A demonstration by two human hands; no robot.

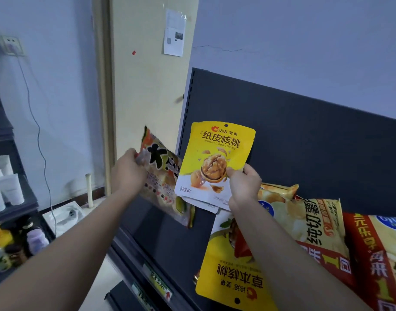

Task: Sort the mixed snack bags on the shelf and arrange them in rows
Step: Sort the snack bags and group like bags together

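Above the shelf (165, 239), the right hand (244, 187) is pinching a walnut bag (217, 158) upright by its lower right corner, thumb curled on the front; edges of another pouch are peeking out behind it. At its 9 o'clock the left hand (127, 171) is gripping a tilted, blurred orange bag (163, 176). At 6 o'clock a second walnut bag (228, 272) is lying upside down on the shelf, and chip bags (315, 223) are overlapping at 4 o'clock. No row is showing yet, so the sorting is looking early, with most bags waiting to be lined up.
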